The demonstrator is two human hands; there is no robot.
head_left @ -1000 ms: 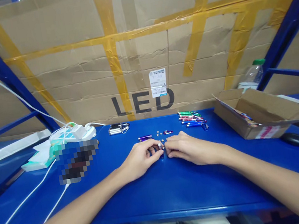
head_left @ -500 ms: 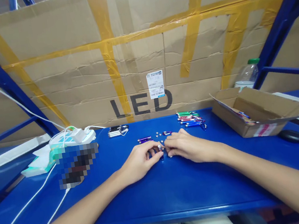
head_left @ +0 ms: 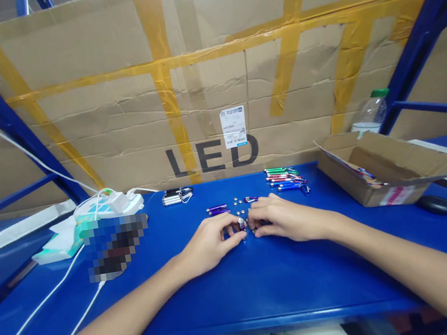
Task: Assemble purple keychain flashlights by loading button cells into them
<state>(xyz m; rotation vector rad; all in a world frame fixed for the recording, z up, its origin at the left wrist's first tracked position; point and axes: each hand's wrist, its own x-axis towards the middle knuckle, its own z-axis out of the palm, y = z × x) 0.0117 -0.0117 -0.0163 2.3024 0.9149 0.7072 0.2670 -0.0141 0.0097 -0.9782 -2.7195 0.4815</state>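
Both hands rest on the blue table [head_left: 242,283], fingertips meeting at its middle. My left hand [head_left: 212,241] pinches a small silver part [head_left: 241,223] that stands between the two hands. My right hand [head_left: 284,216] has its fingers curled and pinched beside that part; what they hold is hidden. Just beyond the fingers lie a purple keychain flashlight body [head_left: 217,210], several small button cells [head_left: 237,203] and a purple clip [head_left: 250,199].
A row of coloured keychain flashlights [head_left: 286,178] lies at the back right and a few silver and black ones [head_left: 176,196] at the back left. An open cardboard box [head_left: 381,172], a water bottle [head_left: 368,112] and a black mouse [head_left: 437,204] are right; a power strip [head_left: 108,205] with white cables is left.
Both hands stay together at the table's middle; the fingers have shifted slightly around the small silver part. The view has tilted a little.
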